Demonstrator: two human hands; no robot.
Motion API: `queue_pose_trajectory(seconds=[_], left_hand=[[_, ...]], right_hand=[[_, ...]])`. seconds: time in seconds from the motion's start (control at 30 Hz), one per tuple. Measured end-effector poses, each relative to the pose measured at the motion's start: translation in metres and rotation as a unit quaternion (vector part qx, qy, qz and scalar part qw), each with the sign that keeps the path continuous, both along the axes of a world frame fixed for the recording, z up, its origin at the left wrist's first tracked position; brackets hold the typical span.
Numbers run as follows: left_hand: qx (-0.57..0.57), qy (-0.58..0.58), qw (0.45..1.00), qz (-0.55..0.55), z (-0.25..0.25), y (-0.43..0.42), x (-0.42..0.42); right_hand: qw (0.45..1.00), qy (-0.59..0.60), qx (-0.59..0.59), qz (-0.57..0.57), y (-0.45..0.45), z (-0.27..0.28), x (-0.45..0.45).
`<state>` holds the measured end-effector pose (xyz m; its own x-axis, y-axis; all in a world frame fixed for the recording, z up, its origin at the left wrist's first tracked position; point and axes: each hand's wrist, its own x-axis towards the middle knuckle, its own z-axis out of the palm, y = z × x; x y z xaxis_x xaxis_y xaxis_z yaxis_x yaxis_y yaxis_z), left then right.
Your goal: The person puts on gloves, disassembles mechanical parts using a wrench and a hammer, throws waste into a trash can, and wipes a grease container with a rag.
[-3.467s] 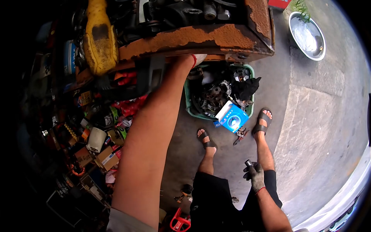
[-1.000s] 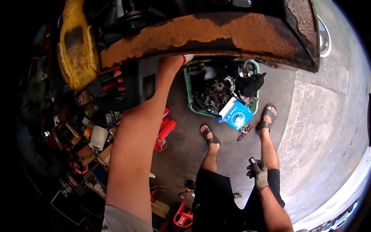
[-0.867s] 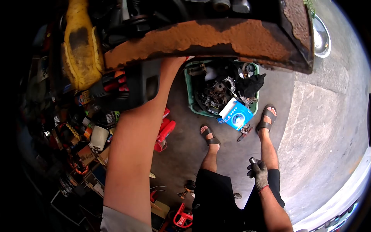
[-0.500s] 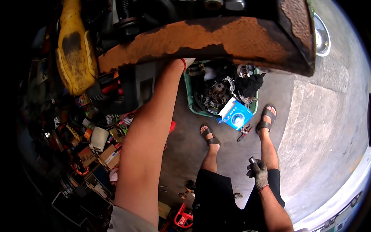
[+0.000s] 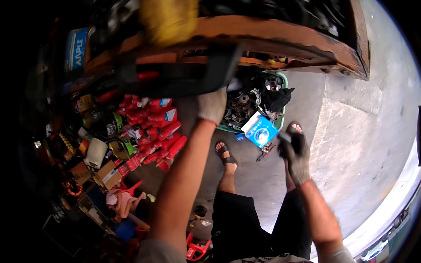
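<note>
My left hand [image 5: 212, 105], in a pale work glove, is raised just below the workbench's front edge. The black lower part of a yellow-and-black tool [image 5: 169, 19] covers its fingers, so I cannot see whether they grip it. This tool looks large and blurred, close in front of the bench. My right hand [image 5: 299, 158], gloved with dark fingertips, is closed around a short metal cylinder that looks like a socket [image 5: 285, 137]; it is smeared by motion. Below the bench, a green tub [image 5: 286, 81] full of dark metal parts stands on the floor, with a blue box [image 5: 262, 130] at its near rim.
The rusty workbench [image 5: 263, 30] spans the top of the view. On the left are red bottles [image 5: 164, 116], cardboard boxes [image 5: 107, 175] and other clutter. Red-handled pliers [image 5: 265, 151] lie on the floor near my feet. A red stool [image 5: 197, 247] stands lower down.
My left hand has come out from behind the bench edge into view. The yellow-and-black tool has shifted right across the view. My right hand has risen from my knee, still holding the socket.
</note>
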<state>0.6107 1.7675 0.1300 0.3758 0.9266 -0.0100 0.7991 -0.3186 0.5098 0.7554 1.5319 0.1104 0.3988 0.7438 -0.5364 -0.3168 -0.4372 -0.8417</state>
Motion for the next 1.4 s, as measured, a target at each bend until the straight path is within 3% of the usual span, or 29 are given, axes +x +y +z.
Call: queue_pose_trajectory(seconds=[0.03, 0.07, 0.1, 0.17, 0.2, 0.23, 0.27, 0.3, 0.33, 0.37, 0.43, 0.6, 0.67, 0.7, 0.73, 0.8, 0.9, 0.93, 0.97, 1.0, 1.03, 1.07, 1.1, 1.13, 1.2, 1.23, 1.3, 1.33, 1.4], left_hand=[[-0.070, -0.090, 0.992, 0.049, -0.013, -0.021, -0.016], [-0.138, -0.181, 0.969, 0.097, -0.037, -0.043, -0.037], [-0.148, -0.172, 0.968, 0.106, -0.052, -0.070, -0.058], [-0.203, -0.102, 0.963, 0.143, -0.074, -0.128, -0.100], [-0.249, -0.040, 0.953, 0.167, -0.086, -0.157, -0.122], [-0.162, -0.032, 0.980, 0.110, -0.117, -0.189, -0.153], [-0.072, -0.023, 0.996, 0.053, -0.140, -0.218, -0.182], [-0.187, -0.113, 0.965, 0.145, -0.137, -0.241, -0.197], [-0.297, -0.200, 0.905, 0.230, -0.134, -0.262, -0.211], [-0.296, -0.202, 0.900, 0.249, -0.140, -0.282, -0.231], [-0.302, -0.206, 0.882, 0.297, -0.146, -0.313, -0.269], [-0.322, -0.232, 0.833, 0.385, -0.154, -0.363, -0.335], [-0.329, -0.222, 0.826, 0.400, -0.169, -0.383, -0.360], [-0.336, -0.220, 0.821, 0.406, -0.172, -0.391, -0.365], [-0.336, -0.225, 0.819, 0.407, -0.175, -0.395, -0.369], [-0.336, -0.230, 0.815, 0.412, -0.179, -0.395, -0.372], [-0.332, -0.196, 0.845, 0.371, -0.168, -0.390, -0.365], [-0.333, -0.194, 0.843, 0.376, -0.168, -0.389, -0.364], [-0.338, -0.184, 0.842, 0.377, -0.168, -0.390, -0.363], [-0.340, -0.175, 0.844, 0.377, -0.167, -0.389, -0.363], [-0.344, -0.182, 0.838, 0.382, -0.162, -0.388, -0.362], [-0.342, -0.180, 0.838, 0.386, -0.166, -0.398, -0.365], [-0.333, -0.198, 0.828, 0.405, -0.177, -0.413, -0.372], [-0.324, -0.217, 0.818, 0.422, -0.181, -0.425, -0.378], [-0.323, -0.198, 0.814, 0.440, -0.173, -0.443, -0.380], [-0.328, -0.183, 0.810, 0.450, -0.168, -0.453, -0.381], [-0.307, -0.191, 0.800, 0.478, -0.168, -0.481, -0.388], [-0.290, -0.201, 0.792, 0.498, -0.166, -0.496, -0.387], [-0.291, -0.193, 0.772, 0.531, -0.165, -0.508, -0.378]], right_hand=[[0.993, -0.091, 0.068, 0.019, 0.030, 0.004, 0.001], [0.956, -0.269, 0.101, 0.053, 0.065, 0.015, 0.003], [0.954, -0.254, 0.144, 0.066, 0.096, 0.015, 0.003], [0.872, -0.441, 0.186, 0.100, 0.153, 0.004, 0.001], [0.797, -0.550, 0.211, 0.132, 0.175, -0.008, 0.004], [0.728, -0.605, 0.283, 0.155, 0.198, -0.012, 0.006], [0.678, -0.668, 0.219, 0.214, 0.214, -0.016, 0.003], [0.614, -0.723, 0.164, 0.272, 0.231, -0.019, 0.000], [0.618, -0.712, 0.145, 0.301, 0.250, -0.034, 0.003], [0.607, -0.717, 0.143, 0.311, 0.256, -0.036, -0.003], [0.714, -0.612, 0.003, 0.341, 0.265, -0.036, -0.018], [0.678, -0.638, -0.094, 0.353, 0.276, -0.045, -0.039], [0.679, -0.630, -0.032, 0.374, 0.275, -0.054, -0.039], [0.606, -0.693, -0.001, 0.389, 0.279, -0.084, -0.023], [0.602, -0.716, 0.060, 0.348, 0.266, -0.075, -0.031], [0.661, -0.673, 0.118, 0.311, 0.239, -0.041, -0.056], [0.748, -0.602, 0.182, 0.214, 0.181, -0.034, -0.081], [0.734, -0.587, 0.230, 0.253, 0.159, -0.048, -0.075], [0.777, -0.532, 0.155, 0.299, 0.128, -0.051, -0.084], [0.742, -0.518, 0.162, 0.394, 0.100, -0.068, -0.083], [0.764, -0.471, 0.187, 0.399, 0.065, -0.110, -0.082], [0.812, -0.365, 0.059, 0.452, 0.027, -0.119, -0.090], [0.721, -0.410, 0.133, 0.543, -0.005, -0.130, -0.098], [0.607, -0.481, 0.112, 0.623, -0.038, -0.162, -0.104], [0.734, -0.306, 0.149, 0.588, -0.108, -0.187, -0.116], [0.720, -0.286, 0.107, 0.623, -0.157, -0.221, -0.118], [0.720, -0.253, -0.018, 0.647, -0.191, -0.208, -0.128], [0.729, -0.240, -0.102, 0.633, -0.187, -0.171, -0.141], [0.703, -0.221, -0.125, 0.665, -0.212, -0.171, -0.144]])
